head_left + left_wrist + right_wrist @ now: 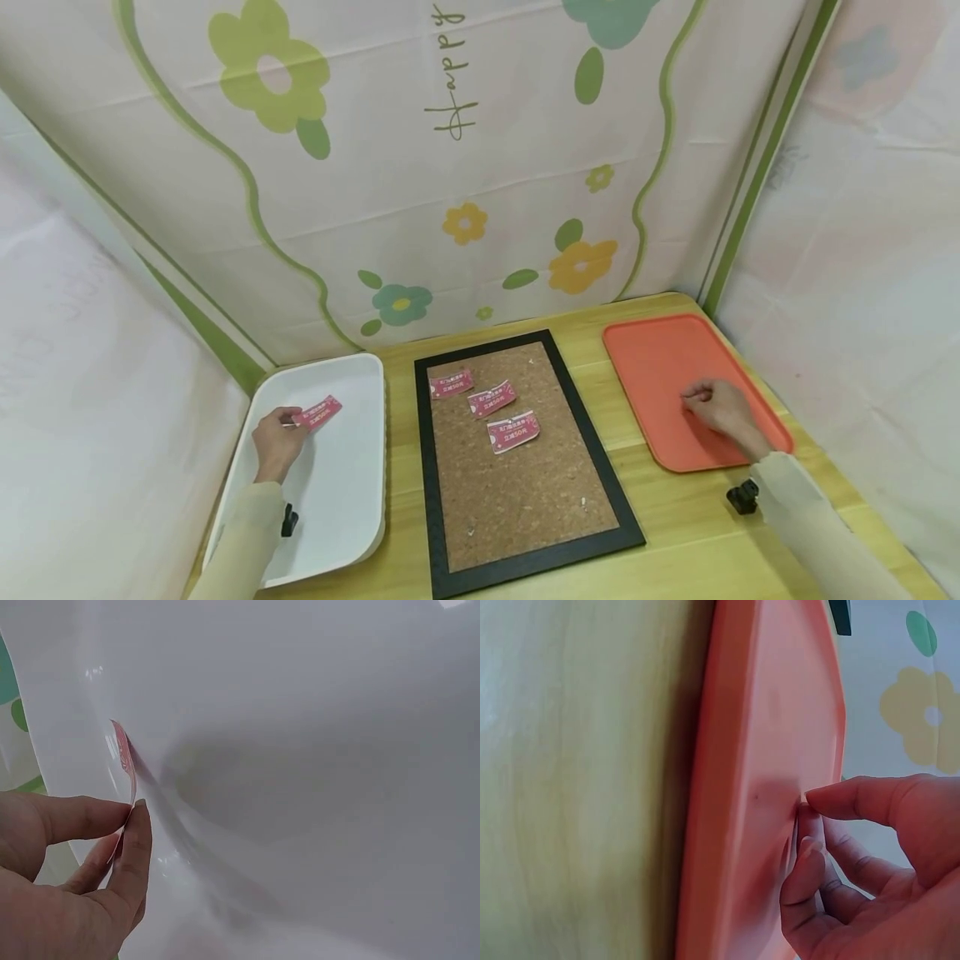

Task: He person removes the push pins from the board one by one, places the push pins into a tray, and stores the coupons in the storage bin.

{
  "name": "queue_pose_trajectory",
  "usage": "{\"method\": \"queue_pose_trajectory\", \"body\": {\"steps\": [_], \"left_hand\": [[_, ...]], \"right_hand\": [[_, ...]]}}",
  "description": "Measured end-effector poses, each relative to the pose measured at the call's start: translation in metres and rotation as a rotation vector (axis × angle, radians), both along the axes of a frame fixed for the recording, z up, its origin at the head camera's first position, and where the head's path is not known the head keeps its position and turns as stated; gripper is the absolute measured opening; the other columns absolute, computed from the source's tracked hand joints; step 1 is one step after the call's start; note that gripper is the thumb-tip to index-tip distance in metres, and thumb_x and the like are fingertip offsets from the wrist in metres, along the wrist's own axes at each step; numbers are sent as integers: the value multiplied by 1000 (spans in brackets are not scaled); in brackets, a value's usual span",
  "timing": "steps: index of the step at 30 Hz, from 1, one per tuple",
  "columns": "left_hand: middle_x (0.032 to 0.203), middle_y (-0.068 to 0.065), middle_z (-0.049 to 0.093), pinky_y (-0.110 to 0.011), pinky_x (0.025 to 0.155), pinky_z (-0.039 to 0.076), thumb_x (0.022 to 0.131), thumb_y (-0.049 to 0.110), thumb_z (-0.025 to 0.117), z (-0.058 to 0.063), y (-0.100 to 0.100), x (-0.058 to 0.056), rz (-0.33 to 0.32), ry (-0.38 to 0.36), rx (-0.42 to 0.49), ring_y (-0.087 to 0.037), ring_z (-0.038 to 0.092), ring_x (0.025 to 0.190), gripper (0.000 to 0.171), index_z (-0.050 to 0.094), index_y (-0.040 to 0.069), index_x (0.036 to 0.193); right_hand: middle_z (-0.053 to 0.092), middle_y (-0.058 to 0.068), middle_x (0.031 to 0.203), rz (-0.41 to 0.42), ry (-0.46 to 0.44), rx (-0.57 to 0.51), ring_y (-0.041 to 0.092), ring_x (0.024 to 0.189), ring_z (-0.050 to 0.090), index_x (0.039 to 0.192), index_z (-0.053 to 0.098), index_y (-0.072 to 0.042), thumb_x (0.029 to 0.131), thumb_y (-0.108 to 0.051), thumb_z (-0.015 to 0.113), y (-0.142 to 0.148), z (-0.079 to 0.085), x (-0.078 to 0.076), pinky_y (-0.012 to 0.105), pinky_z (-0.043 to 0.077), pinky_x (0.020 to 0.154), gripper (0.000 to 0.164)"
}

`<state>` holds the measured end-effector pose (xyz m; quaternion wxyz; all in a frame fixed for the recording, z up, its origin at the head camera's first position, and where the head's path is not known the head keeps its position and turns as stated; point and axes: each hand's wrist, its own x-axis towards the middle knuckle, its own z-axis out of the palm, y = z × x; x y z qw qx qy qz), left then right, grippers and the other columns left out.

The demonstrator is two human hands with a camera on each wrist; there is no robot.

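Observation:
In the head view my left hand (276, 443) is over a white bin (339, 492). Its thumb and fingers pinch a pink coupon (322, 412) by one end, seen nearly edge-on in the left wrist view. My right hand (723, 408) is low over the red tray (660, 367), fingers curled, thumb tip (817, 798) against the index fingertip. Whether some tiny thing sits between those tips is too small to tell. On a black-framed corkboard (525, 492) between the hands are three similar coupons: an upper one (452, 383), a middle one (492, 399) and a lower one (513, 432).
The board lies on a wooden table (401, 500), the bin at its left and the tray at its right. Behind it rises a flowered cloth wall (390, 183), with pale cloth walls on either side. Small pale specks (583, 503) dot the cork.

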<state>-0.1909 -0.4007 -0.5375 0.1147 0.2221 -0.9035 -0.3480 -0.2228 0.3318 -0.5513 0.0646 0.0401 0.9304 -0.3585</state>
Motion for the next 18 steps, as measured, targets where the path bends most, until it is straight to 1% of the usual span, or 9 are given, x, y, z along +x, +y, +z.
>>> {"method": "queue_pose_trajectory", "body": {"steps": [4, 7, 12, 15, 18], "left_hand": [[114, -37, 66, -21, 58, 46, 86, 0, 64, -1, -1, 0, -2, -29, -4, -42, 66, 93, 39, 64, -12, 123], [115, -36, 66, -20, 58, 46, 86, 1, 64, -4, -3, -2, 3, -45, -13, -41, 65, 95, 40, 64, -11, 124], [116, -35, 66, -19, 60, 46, 85, 1, 65, -8, -5, -4, 1, -50, -31, -41, 64, 97, 41, 64, -11, 124], [114, -36, 67, -22, 61, 46, 84, 1, 66, -9, -5, -4, -8, -45, -47, -43, 64, 95, 41, 63, -12, 124], [112, -36, 68, -25, 65, 45, 84, 2, 67, -9, -4, -4, -17, -35, -74, -43, 65, 94, 40, 64, -11, 122]], "right_hand": [[72, 22, 101, 10, 10, 6, 18, 76, 62, 115, 69, 7, 102, -17, 64, 0, 0, 2, 31, 50, 59, 28], [73, 22, 99, 10, 22, 13, 17, 75, 62, 113, 70, 6, 101, -17, 65, -1, 0, 2, 31, 50, 59, 27], [73, 22, 98, 8, 35, 12, 17, 77, 64, 111, 70, 6, 99, -16, 66, -1, -1, 2, 31, 51, 61, 26], [73, 22, 98, 14, 34, 10, 17, 78, 64, 112, 70, 7, 100, -15, 66, 0, -2, 2, 31, 52, 62, 26], [73, 21, 98, 20, 39, 16, 17, 79, 64, 112, 70, 7, 100, -15, 65, 1, -2, 2, 31, 52, 63, 26]]}}
